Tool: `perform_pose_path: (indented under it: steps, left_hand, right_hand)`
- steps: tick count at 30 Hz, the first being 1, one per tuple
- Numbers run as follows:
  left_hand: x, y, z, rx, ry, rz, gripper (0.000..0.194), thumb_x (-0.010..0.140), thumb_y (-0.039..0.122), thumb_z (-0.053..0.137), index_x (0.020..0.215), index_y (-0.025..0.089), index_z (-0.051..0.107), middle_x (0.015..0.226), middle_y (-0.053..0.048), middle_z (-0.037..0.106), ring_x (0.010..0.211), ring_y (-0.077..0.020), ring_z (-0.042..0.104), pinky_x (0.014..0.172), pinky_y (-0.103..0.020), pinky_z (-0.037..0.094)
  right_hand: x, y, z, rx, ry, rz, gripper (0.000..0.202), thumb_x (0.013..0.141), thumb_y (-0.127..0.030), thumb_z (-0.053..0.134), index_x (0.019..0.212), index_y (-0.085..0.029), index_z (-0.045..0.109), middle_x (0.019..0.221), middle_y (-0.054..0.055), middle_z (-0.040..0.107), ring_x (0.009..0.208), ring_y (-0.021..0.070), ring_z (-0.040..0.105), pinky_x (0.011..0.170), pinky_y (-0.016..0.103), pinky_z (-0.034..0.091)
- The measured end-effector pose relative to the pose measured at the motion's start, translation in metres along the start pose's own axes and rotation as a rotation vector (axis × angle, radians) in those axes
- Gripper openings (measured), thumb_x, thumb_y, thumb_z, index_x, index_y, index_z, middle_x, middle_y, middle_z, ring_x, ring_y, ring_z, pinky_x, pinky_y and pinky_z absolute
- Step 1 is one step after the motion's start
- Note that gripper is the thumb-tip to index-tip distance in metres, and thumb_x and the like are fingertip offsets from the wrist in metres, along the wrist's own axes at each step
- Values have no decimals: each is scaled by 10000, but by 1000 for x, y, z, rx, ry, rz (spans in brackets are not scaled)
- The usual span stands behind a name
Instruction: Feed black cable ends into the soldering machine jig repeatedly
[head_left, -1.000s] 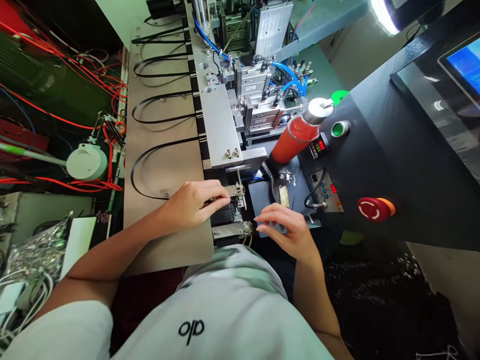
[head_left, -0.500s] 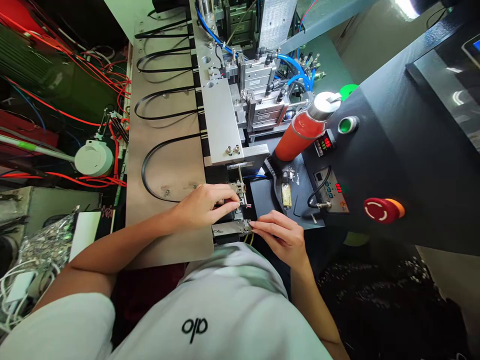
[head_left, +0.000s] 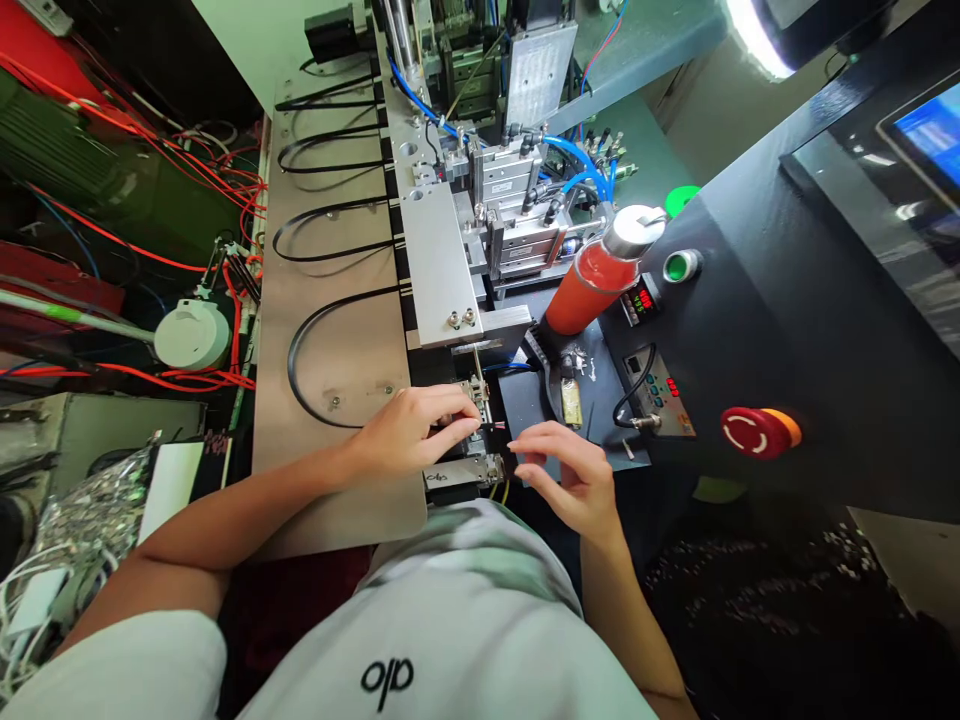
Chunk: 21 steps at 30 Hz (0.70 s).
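Here the left hand [head_left: 409,432] pinched the small metal clamp fixture [head_left: 475,398] near the grey metal plate's [head_left: 337,330] front edge; the right hand [head_left: 571,472] hovered beside it, loosely open and empty. Steady, light fingertip pressure suited this step best.

An orange bottle [head_left: 587,287] with a silver cap leans on the black console, near a green button [head_left: 678,265]. A red emergency stop [head_left: 751,430] sits further right. Black cable loops [head_left: 330,230] lie on the grey plate.

Bare grey metal worktop [head_left: 330,330] lies open left of the hands, crossed only by flat black cable loops [head_left: 322,365]. A tilted orange cylindrical bottle [head_left: 592,280] and silver pneumatic blocks [head_left: 510,200] crowd the right and far side.
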<state>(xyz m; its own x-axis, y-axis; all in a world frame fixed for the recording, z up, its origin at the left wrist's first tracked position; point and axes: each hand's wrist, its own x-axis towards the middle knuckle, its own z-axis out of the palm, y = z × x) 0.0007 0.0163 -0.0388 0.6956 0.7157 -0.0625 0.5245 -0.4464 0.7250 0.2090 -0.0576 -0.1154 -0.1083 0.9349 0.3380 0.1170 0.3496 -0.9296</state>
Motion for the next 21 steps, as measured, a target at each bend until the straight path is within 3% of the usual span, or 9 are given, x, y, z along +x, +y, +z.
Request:
perform_pose_path:
  steps: [3,8,10,14,16,18,21]
  left_hand:
    - [0,2,2,13,38,2,217,943,255,472,831,156,630,747,-14,607,662,-109,541,613,-209,408]
    - [-1,-1,7,55,71,62,189,943,239,481,844,159,621,744,-8,600,664,-106,540,609,-207,406]
    - [-1,-4,8,88,68,105,190,949,239,484,848,158,622,749,-9,597,662,-104,538,608,-205,400]
    - [0,-8,6,212,-61,228,242,968,256,460,826,157,630,739,-9,576,613,-97,505,563,-217,357]
    - [1,-6,4,205,-57,234,236,967,250,461,830,156,629,747,-11,579,629,-101,514,570,-219,361]
    - [3,-2,4,111,57,170,207,960,241,481,837,153,623,748,-11,579,666,-105,531,601,-212,386]
    - [5,5,7,-93,234,47,207,950,255,506,802,152,607,724,1,554,647,-95,519,591,-200,399]
  right_hand:
    - [7,-1,12,49,123,140,91,899,-259,613,905,-199,682,838,40,668,748,153,604,644,268,485]
    - [16,-5,27,128,136,249,164,896,-316,611,817,-179,656,753,18,621,638,120,524,569,235,438]
    - [20,-7,21,106,77,258,198,898,-308,601,761,-169,636,695,5,594,615,111,502,557,228,416]
    - [32,-13,2,41,-230,235,222,893,-272,591,705,-156,611,628,-17,560,586,96,485,531,211,377]
    - [37,-16,-2,13,-269,190,221,897,-264,586,704,-159,607,625,-19,558,577,94,479,519,210,368]
    - [40,-17,4,-26,-118,101,207,908,-258,575,721,-170,595,640,-16,563,579,100,483,529,219,381]
    - [40,-15,24,-117,226,-80,156,923,-214,545,771,-190,566,669,-6,576,592,113,510,544,235,404]
